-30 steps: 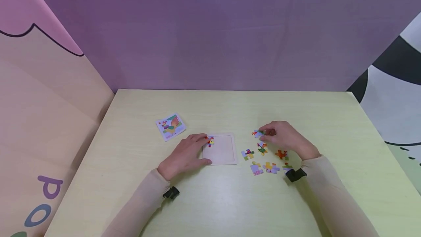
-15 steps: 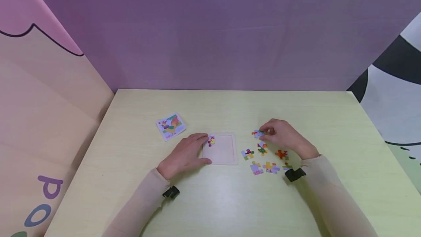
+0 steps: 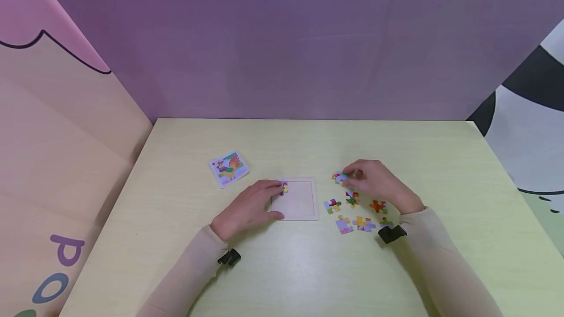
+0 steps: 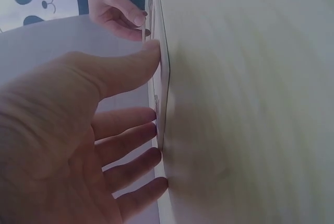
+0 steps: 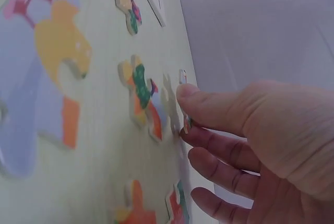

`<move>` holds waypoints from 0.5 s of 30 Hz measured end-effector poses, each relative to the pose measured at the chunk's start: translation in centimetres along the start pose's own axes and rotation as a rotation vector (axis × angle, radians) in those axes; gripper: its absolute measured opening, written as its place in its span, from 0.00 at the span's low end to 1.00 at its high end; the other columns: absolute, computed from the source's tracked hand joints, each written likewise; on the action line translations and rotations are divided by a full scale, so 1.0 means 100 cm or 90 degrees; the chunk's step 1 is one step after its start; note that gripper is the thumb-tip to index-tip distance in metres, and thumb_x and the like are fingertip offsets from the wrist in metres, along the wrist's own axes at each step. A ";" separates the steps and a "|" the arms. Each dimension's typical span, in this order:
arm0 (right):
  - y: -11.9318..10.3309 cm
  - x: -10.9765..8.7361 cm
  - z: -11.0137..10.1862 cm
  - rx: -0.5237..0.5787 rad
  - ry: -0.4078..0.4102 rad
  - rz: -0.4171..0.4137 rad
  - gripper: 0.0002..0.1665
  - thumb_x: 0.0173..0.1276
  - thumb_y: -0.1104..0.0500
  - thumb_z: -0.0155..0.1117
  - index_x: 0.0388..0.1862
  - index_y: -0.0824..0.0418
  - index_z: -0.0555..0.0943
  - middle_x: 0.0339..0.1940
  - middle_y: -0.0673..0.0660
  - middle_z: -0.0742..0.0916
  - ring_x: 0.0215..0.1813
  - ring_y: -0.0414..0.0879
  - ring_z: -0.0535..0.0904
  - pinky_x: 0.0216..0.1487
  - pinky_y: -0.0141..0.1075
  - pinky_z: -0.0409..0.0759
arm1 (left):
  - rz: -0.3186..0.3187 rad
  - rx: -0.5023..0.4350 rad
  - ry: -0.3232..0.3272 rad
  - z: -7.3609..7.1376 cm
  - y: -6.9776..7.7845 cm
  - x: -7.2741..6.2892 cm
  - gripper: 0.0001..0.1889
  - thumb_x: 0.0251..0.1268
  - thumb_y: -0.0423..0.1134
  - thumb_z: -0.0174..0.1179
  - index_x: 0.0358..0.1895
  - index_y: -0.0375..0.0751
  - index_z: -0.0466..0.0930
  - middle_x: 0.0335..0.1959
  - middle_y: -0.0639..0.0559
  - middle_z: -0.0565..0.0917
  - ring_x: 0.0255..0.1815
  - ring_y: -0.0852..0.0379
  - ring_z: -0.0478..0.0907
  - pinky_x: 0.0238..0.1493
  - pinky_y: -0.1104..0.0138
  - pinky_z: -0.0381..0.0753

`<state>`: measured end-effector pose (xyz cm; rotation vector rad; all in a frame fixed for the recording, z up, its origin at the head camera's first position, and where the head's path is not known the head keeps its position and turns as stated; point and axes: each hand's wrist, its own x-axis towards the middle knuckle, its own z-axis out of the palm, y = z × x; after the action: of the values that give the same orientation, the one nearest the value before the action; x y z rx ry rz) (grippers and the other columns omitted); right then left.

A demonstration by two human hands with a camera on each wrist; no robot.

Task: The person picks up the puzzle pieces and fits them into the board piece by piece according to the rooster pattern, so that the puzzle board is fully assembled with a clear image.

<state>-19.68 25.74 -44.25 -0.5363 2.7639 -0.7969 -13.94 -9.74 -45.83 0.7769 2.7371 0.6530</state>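
My right hand (image 3: 379,185) pinches a blue, red and green jigsaw piece (image 3: 338,177) between thumb and fingertips; the right wrist view shows this piece (image 5: 183,78) on edge, just off the table. My left hand (image 3: 251,204) lies over the left side of a pale square puzzle tray (image 3: 301,202). Its thumb touches the tray's rim, and its outstretched fingertips rest at the upper left corner, partly covering a small colourful jigsaw piece (image 3: 285,187) there. From the left wrist, the tray (image 4: 164,78) appears edge-on against the spread fingers.
Several loose jigsaw pieces lie right of the tray, among them a green and red piece (image 3: 352,198), an orange piece (image 3: 377,206) and a lilac piece (image 3: 344,225). A square picture card (image 3: 229,169) lies at the back left. Purple panelling (image 3: 308,43) rises behind the table.
The right hand has shifted slightly left with its jigsaw piece, which has come off its earlier spot. The left fingertips have slid a little right over the piece in the tray.
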 end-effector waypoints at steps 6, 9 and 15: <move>-0.005 0.003 0.005 0.024 -0.002 -0.010 0.19 0.73 0.55 0.74 0.58 0.63 0.88 0.47 0.55 0.90 0.45 0.47 0.80 0.45 0.38 0.80 | -0.012 -0.001 -0.010 0.001 0.000 -0.001 0.38 0.70 0.50 0.72 0.78 0.38 0.72 0.82 0.49 0.70 0.83 0.48 0.65 0.84 0.54 0.65; -0.009 0.004 0.008 0.034 -0.005 -0.010 0.19 0.73 0.55 0.74 0.58 0.63 0.88 0.46 0.54 0.90 0.43 0.46 0.79 0.43 0.35 0.79 | -0.015 -0.003 -0.012 0.001 0.000 -0.001 0.38 0.70 0.50 0.72 0.78 0.38 0.72 0.82 0.49 0.70 0.83 0.48 0.65 0.83 0.54 0.66; -0.017 0.007 0.013 0.045 -0.008 -0.014 0.18 0.72 0.56 0.75 0.57 0.63 0.89 0.42 0.54 0.90 0.40 0.45 0.78 0.39 0.33 0.78 | -0.008 0.003 -0.006 0.000 0.001 -0.001 0.37 0.70 0.51 0.72 0.77 0.38 0.73 0.81 0.48 0.71 0.83 0.47 0.66 0.83 0.54 0.67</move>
<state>-19.42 23.49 -44.49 -0.5564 2.7109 -0.8896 -13.84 -9.70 -45.78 0.7619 2.7333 0.6384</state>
